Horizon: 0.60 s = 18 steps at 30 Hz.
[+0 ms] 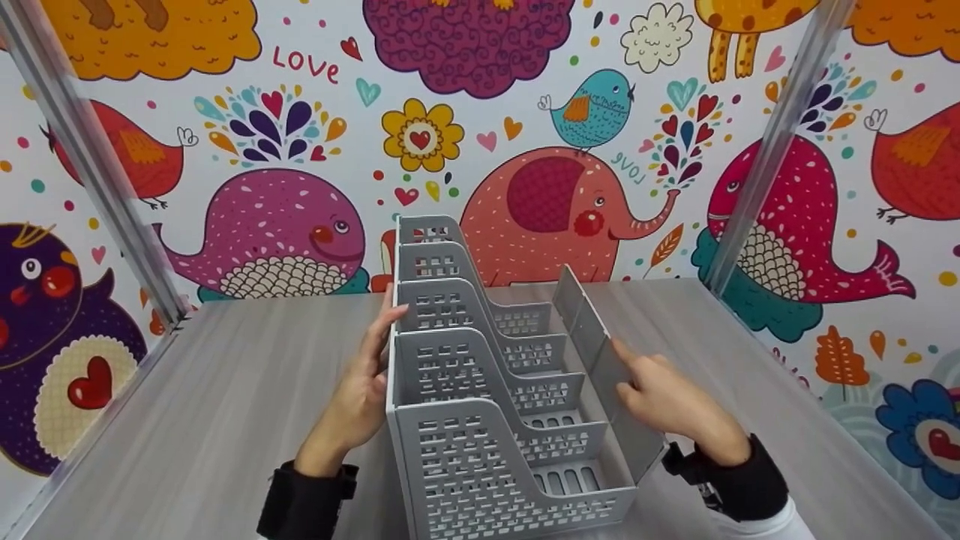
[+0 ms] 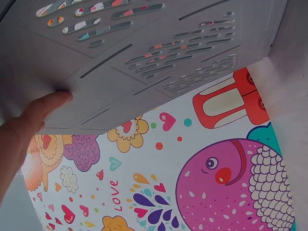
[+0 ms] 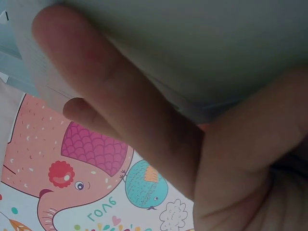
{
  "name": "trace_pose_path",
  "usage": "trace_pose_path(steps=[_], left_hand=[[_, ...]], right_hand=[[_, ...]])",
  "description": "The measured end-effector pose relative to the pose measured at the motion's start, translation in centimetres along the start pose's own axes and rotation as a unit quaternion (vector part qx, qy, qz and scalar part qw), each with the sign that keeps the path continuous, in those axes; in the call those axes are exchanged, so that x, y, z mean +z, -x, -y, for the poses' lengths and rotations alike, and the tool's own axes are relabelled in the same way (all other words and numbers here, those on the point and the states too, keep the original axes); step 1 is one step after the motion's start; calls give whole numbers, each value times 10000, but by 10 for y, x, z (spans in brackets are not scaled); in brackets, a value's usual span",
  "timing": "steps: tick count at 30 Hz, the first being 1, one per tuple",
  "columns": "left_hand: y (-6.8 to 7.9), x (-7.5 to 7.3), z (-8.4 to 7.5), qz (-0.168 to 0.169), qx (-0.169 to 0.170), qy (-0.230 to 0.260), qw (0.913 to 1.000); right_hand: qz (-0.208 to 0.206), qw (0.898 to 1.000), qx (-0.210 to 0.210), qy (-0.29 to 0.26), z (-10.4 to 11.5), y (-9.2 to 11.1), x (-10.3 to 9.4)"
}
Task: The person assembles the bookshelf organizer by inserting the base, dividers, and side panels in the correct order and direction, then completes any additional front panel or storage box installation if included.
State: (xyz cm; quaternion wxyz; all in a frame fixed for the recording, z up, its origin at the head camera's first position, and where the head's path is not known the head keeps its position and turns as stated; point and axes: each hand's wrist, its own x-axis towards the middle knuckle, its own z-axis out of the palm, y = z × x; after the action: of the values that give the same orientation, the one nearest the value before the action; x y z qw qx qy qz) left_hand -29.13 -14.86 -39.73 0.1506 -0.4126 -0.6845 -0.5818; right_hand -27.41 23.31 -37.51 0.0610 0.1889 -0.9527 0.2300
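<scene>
A grey plastic file organizer (image 1: 457, 450) stands on the table in the head view, with several upright slots and pierced dividers. On its left, my left hand (image 1: 360, 397) rests against the tall side, one fingertip at the edge. The left wrist view shows an extended finger (image 2: 50, 103) touching the slotted grey wall (image 2: 115, 77). Along the low right side runs a flat grey panel (image 1: 600, 352), tilted slightly outward at the near end. My right hand (image 1: 675, 397) touches its outer face with an extended index finger (image 3: 106, 82). The right palm is hidden in the head view.
The wood-grain table (image 1: 247, 375) extends on both sides of the organizer. Behind it stands a wall (image 1: 517, 120) printed with cartoon animals. Metal posts (image 1: 112, 187) rise at the left and right back corners.
</scene>
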Motion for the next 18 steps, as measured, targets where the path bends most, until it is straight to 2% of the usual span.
trace_pose_path(steps=[9,13,18], left_hand=[[-1,-3,0,2,-49,109,9999],[0,-3,1,-9,-88,90,9999],[1,-1,3,-13,-29,66,10000]], right_hand=[[-100,9999,-40,67,0,2,-7],[-133,9998,-119,57,0,3,-5],[-163,9999,-11,26,1,3,0]])
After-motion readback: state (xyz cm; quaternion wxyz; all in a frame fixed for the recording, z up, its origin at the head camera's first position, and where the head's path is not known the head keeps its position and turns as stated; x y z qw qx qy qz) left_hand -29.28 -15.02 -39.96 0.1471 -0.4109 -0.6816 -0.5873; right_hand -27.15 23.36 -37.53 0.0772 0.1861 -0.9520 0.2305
